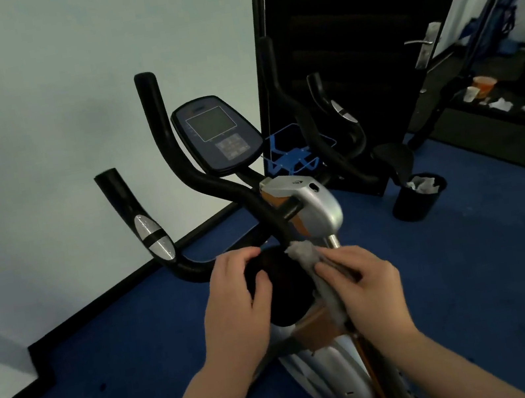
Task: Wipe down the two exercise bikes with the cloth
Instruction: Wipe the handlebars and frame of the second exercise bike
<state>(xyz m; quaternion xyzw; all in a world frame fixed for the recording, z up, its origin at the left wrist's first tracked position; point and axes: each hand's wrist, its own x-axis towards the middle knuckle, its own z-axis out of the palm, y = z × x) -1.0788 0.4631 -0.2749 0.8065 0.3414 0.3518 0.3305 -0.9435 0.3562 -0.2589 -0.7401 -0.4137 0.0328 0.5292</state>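
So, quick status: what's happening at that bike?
Right hand pinching cloth against bike frame. Left hand gripping black knob. Nothing blocking.

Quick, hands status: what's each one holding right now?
Left hand: grips the black knob on the bike.
Right hand: fingers curled on the grey cloth, pressing it to the frame.

Handlebars (179,164) crowd front; blue floor (474,267) right open.

The bike (305,212) runs off the frame at six o'clock, and the left hand (238,310) hides part of its black knob (279,286).
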